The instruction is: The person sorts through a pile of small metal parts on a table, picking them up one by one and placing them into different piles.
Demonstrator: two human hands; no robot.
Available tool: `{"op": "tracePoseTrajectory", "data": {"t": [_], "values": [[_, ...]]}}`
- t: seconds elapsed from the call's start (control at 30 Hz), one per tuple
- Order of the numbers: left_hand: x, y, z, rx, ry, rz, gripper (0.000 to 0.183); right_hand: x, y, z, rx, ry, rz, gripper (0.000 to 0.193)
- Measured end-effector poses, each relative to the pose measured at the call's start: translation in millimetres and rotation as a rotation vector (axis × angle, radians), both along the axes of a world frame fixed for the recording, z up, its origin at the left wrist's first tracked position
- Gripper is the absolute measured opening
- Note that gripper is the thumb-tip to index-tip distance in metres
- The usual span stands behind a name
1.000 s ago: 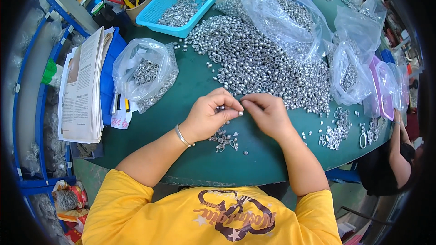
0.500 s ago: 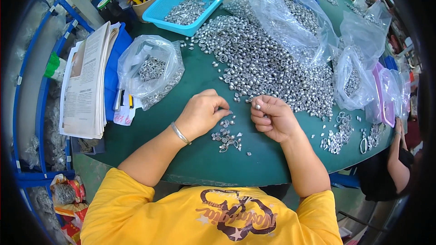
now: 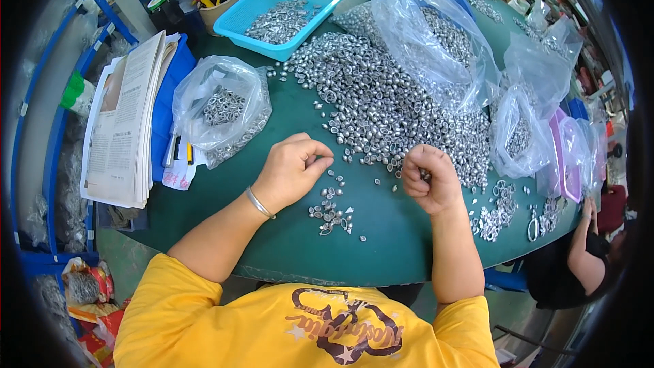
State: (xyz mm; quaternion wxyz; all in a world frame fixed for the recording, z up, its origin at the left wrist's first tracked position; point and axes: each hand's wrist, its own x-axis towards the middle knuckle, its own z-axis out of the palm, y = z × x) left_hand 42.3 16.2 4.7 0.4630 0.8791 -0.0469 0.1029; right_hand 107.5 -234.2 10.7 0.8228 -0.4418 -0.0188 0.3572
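Observation:
My left hand [image 3: 291, 172] is closed in a pinch above the green table [image 3: 381, 252]; whatever its fingertips may hold is hidden. Beneath and in front of it lies a small group of silver metal pieces [image 3: 330, 212], some ring-shaped and some rounded. Curled near the front edge of a large heap of rounded silver pieces [image 3: 381, 95], my right hand [image 3: 432, 180] shows a bit of a small grey metal piece between its fingers. A few single pieces lie on the table between the two hands.
A turquoise basket [image 3: 320, 24] and a clear bag [image 3: 255, 123] of rings stand left of the heap. Papers [image 3: 119, 129] lean at far left. More bags [image 3: 521, 129] and a pink tray [image 3: 569, 157] are on the right. Co-workers' arms [image 3: 581, 235] show at the right and far edges.
My right hand has moved right, away from my left, and its fingers have curled in more. Single pieces now show where it was. The whole view has shifted slightly.

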Motion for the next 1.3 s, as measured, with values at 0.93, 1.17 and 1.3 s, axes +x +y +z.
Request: {"op": "tracePoseTrajectory", "data": {"t": [0.93, 1.17, 1.3], "values": [[49.2, -42.8, -21.0, 0.304, -0.237, -0.111, 0.008, 7.8, 7.6, -4.0, 0.185, 0.217, -0.100, 0.017], [21.8, -14.6, -5.3, -1.233, 0.692, -0.208, 0.011, -5.8, 24.1, -8.5, -0.975, -0.921, -0.135, 0.014], [6.7, -9.6, -15.0, -1.445, 0.713, -0.235, 0.011, -10.9, 38.2, -14.2, -1.238, -1.199, -0.059, 0.014]]}}
